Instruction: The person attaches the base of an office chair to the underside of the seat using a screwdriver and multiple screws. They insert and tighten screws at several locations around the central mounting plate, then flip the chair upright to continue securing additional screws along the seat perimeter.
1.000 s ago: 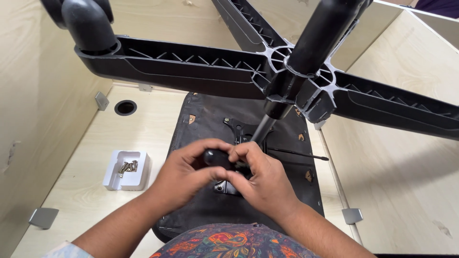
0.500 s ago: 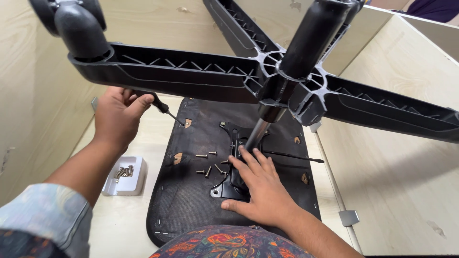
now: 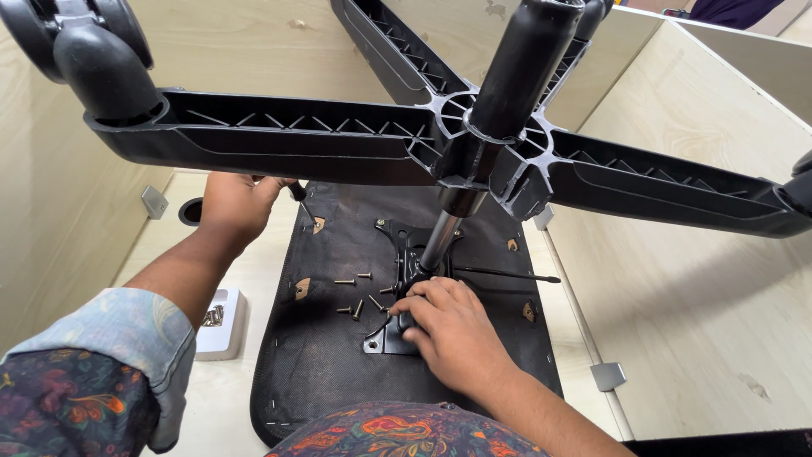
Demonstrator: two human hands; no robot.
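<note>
Since earlier frame my left hand [image 3: 230, 201] dropped lower, clamped on screwdriver [image 3: 298, 193], shaft pointing down-right at loose screws [image 3: 355, 296]. Right hand [image 3: 448, 326] nearer them, fingers flat on mounting plate [image 3: 397, 334], gripping nothing.

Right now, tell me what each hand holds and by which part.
The left hand grips a black-handled screwdriver by its handle. The right hand holds nothing; it rests on the black metal mounting plate of the upturned chair seat.

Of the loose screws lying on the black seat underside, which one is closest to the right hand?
The screw just left of the right hand, lying slanted almost at its fingertips. The other screws lie farther left, toward the seat's edge.
</note>
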